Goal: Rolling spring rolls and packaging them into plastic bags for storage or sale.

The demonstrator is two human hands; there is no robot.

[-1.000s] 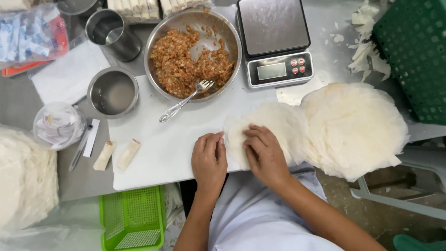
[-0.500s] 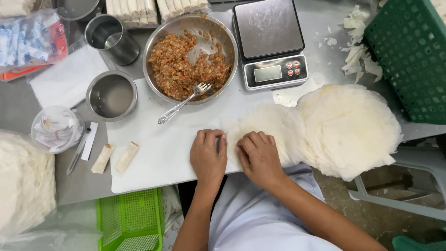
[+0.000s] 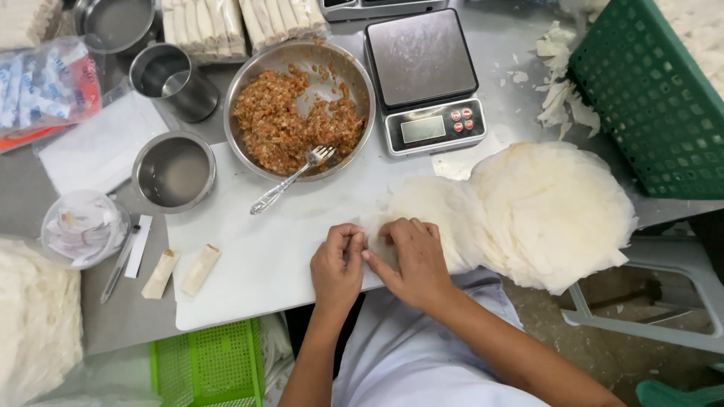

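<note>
My left hand (image 3: pixel 336 265) and my right hand (image 3: pixel 411 256) rest side by side on the near edge of a white cutting board (image 3: pixel 256 256). Both sets of fingertips pinch the left edge of a thin round wrapper (image 3: pixel 422 207) that lies on the board. A larger stack of round white wrappers (image 3: pixel 550 211) lies just to the right, overhanging the table edge. Behind the hands stands a metal bowl (image 3: pixel 302 68) of reddish-brown minced filling with a fork (image 3: pixel 290 179) leaning in it. Two finished rolls (image 3: pixel 181 271) lie at the board's left end.
A digital kitchen scale (image 3: pixel 422 75) stands behind the wrappers. A green plastic basket (image 3: pixel 656 98) is at the far right, a small green basket (image 3: pixel 204 365) below the table. Two metal cups (image 3: pixel 173 169), a plastic bag (image 3: pixel 83 226), a pen (image 3: pixel 121 260) and rows of rolls (image 3: pixel 241 22) sit left and back.
Both hands were flat on the board beside the wrapper; now the fingers curl together and pinch the wrapper's left edge.
</note>
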